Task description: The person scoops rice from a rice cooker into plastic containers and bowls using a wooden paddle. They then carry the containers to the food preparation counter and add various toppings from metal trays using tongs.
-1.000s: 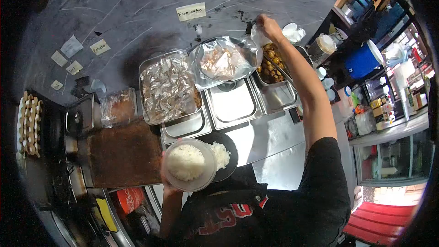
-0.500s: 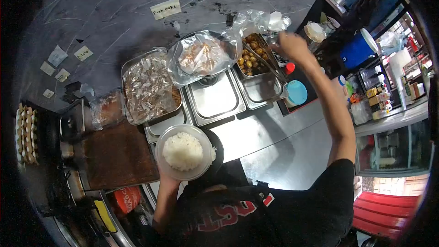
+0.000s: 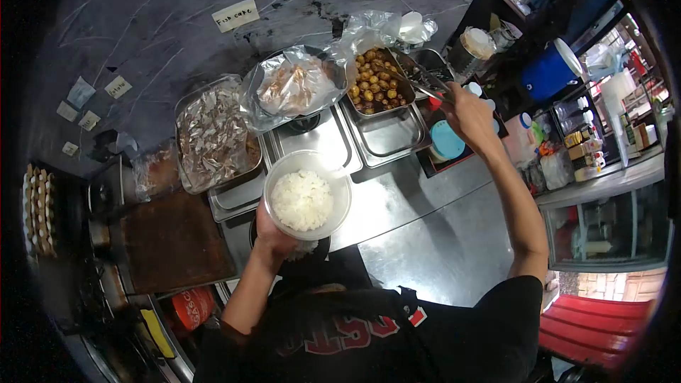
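My left hand (image 3: pixel 275 232) grips a clear round bowl (image 3: pixel 342 202) from its left side, with white rice (image 3: pixel 303 200) inside. Under the bowl, a dark plate (image 3: pixel 319 250) with some rice partly shows. At the right, my right hand (image 3: pixel 464 115) is closed on metal tongs (image 3: pixel 430 90), whose far ends reach over a tray of small round brown potatoes (image 3: pixel 374 85). Crumpled clear plastic (image 3: pixel 370 28) lies behind that tray. Left of it stands a round container with a plastic-covered food (image 3: pixel 294 89).
A foil-covered tray (image 3: pixel 216 135) stands left of centre, beside a brown board (image 3: pixel 174 245). Steel lids (image 3: pixel 390 133) lie in front of the food trays. A jar with a blue lid (image 3: pixel 447 140) and bottles are at the right. Egg trays (image 3: pixel 39 209) are far left.
My right hand has left the plastic covering, moved down, and taken hold of the tongs. The potato tray is now more uncovered. My left hand has raised the rice bowl toward the trays.
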A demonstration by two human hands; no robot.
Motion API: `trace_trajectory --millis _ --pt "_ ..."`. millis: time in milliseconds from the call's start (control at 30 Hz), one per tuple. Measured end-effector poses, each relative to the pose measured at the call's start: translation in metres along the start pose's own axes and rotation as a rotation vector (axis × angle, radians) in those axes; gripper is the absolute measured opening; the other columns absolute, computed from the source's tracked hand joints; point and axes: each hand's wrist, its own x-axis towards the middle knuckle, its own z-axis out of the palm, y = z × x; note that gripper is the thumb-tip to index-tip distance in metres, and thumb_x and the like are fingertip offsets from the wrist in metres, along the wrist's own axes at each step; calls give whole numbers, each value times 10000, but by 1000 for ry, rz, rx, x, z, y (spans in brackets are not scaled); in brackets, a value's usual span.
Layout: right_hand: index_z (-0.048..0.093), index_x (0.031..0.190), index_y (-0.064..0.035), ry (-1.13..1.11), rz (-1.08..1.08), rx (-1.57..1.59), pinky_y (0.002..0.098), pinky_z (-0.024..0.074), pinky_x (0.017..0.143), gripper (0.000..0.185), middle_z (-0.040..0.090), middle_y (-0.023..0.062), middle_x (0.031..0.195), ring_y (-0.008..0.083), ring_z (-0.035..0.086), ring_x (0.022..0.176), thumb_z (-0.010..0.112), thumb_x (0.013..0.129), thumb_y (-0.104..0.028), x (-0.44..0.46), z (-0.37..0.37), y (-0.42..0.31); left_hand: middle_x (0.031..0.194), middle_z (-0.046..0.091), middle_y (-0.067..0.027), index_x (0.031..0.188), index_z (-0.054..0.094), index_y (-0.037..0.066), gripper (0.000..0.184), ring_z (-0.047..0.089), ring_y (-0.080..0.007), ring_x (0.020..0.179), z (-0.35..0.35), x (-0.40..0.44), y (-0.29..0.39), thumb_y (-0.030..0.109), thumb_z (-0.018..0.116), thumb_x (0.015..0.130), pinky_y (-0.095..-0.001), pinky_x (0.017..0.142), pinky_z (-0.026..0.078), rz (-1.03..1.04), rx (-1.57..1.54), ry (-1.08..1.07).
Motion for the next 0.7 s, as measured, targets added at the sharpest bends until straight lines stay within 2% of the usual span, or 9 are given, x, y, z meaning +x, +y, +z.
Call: trace_trajectory --millis 67,167,233,300,400,500,567,633,700 --pt "536 1054 -39 -40 -4 -68 458 474 621 346 636 196 827 358 623 758 644 776 -213 -4 -8 -2 1271 513 -156 1283 452 44 551 509 -326 1156 3 8 -2 446 327 928 -500 985 402 35 86 24" --pt "564 1041 -49 -39 -37 -123 458 473 600 322 638 183 782 351 626 709 643 764 -192 -4 7 3 1305 491 -129 1302 442 77 563 482 -318 1190 -1 24 -2 477 329 922 -497 1014 368 -37 -68 126" --pt "580 1028 -54 0 -74 -109 461 472 589 308 637 180 754 352 625 682 643 756 -185 0 21 7 1310 476 -139 1312 420 95 535 490 -372 1165 -6 34 -1 446 376 910 -606 903 422 -99 -86 -11" --pt "584 884 -2 2 -98 -185 447 496 535 218 644 186 768 319 643 647 552 789 -196 6 29 5 1325 466 -127 1320 419 124 561 475 -370 1180 -7 44 -2 488 372 895 -619 858 417 -137 -119 39" --pt "595 915 -36 -43 -51 -151 454 501 592 225 651 172 792 327 644 702 611 753 -191 11 17 2 1348 442 -120 1330 412 169 613 452 -363 1195 -8 55 -1 563 374 861 -565 830 427 -196 -40 12" --pt "639 995 -97 -25 -39 -110 435 482 630 265 637 191 766 347 625 738 647 744 -182 6 7 13 1366 418 -112 1354 384 192 651 436 -378 1210 -19 63 1 614 356 860 -580 867 419 -188 -20 12" --pt "638 1058 -98 39 -51 -15 398 483 642 321 638 206 789 329 624 709 654 755 -202 -4 -21 11 1360 426 -112 1342 397 187 628 444 -371 1201 -17 65 2 591 364 863 -578 850 427 -182 -47 -15" --pt "638 1040 -49 -128 77 192 378 484 647 319 654 181 784 308 641 699 665 752 -186 -16 -76 -18 1354 433 -111 1330 410 181 605 453 -364 1193 -15 65 3 569 373 867 -576 833 436 -169 -74 -39" --pt "652 1021 -38 -207 180 405 343 463 624 287 656 175 776 247 629 639 677 755 -143 -31 -108 -31 1350 435 -94 1341 397 213 619 458 -364 1183 -13 66 3 604 364 863 -564 821 436 -178 -49 -7"
